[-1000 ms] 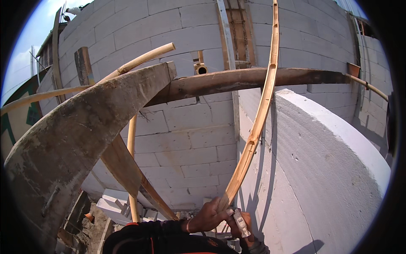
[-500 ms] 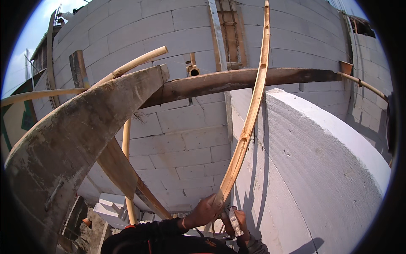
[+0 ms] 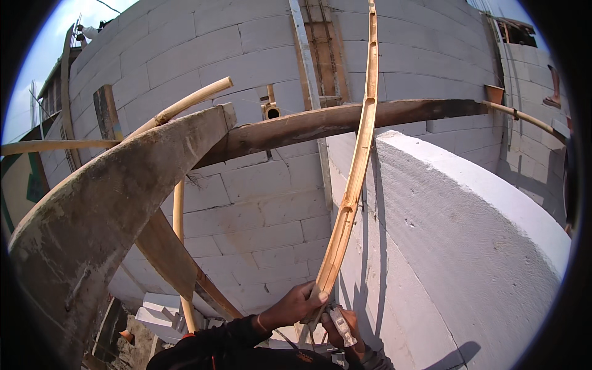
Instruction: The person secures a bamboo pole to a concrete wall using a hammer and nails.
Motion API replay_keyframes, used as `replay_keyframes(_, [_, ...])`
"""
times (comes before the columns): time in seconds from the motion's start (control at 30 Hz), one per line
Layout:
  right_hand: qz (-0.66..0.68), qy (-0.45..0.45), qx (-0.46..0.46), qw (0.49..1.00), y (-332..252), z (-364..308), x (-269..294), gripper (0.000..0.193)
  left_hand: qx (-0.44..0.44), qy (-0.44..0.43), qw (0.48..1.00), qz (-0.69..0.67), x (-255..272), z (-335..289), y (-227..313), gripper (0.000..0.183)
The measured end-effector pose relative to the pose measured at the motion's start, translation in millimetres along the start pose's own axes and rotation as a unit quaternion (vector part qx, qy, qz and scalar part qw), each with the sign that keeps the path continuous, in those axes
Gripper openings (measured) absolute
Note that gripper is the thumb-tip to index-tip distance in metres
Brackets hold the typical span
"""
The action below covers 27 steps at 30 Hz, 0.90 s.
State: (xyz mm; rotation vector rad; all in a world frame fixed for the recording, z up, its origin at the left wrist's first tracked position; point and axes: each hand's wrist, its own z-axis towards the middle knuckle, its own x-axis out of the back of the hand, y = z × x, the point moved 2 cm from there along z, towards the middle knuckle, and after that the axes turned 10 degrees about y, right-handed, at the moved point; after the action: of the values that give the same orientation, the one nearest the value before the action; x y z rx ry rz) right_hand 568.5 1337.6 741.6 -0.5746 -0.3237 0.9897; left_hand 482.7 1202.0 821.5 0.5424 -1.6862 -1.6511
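Observation:
A long split bamboo strip (image 3: pixel 353 185), its hollow inner side with node ridges showing, rises from my hands past the wooden beam and up along the block wall. My left hand (image 3: pixel 299 304) is closed round its lower end, thumb lying on the inner face. Just right of it, my right hand (image 3: pixel 341 330) is closed on a hammer (image 3: pixel 342 327) with a silvery metal head, close to the strip's lower end. The hammer's handle and the strip's bottom tip are mostly hidden by my hands and sleeves.
A dark wooden beam (image 3: pixel 345 117) crosses ahead, meeting a broad cement-stained plank (image 3: pixel 117 191) at left. A white block wall (image 3: pixel 444 216) stands close on my right. Bamboo poles (image 3: pixel 179 213) and stacked white blocks (image 3: pixel 159 316) are at left. A person's foot (image 3: pixel 552 100) shows far right.
The whole view has shifted slightly, so things sit a little further left. My hands keep hold of the bamboo strip and hammer. A person's leg and foot have come into sight far right.

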Motion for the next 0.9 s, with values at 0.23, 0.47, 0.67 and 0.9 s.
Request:
replay_keyframes(0.23, [0.004,-0.005,-0.029,1.000,17.2,-31.1,-15.3,0.016,0.005,0.020,0.997,-0.069,-7.9,12.2,12.2,0.038])
replay_keyframes(0.47, [0.008,0.047,-0.120,0.992,33.4,-45.4,-1.9,0.029,-0.035,0.031,0.998,-0.044,-22.4,23.3,7.1,0.047])
replay_keyframes(0.67, [-0.029,0.014,-0.210,0.977,32.9,-50.8,-5.0,0.026,-0.056,0.018,0.996,-0.064,-21.1,31.6,17.6,0.050])
replay_keyframes(0.9, [-0.094,0.194,-0.070,0.974,22.8,-52.2,0.6,0.027,-0.051,0.025,0.993,-0.108,-24.6,37.8,8.1,0.052])
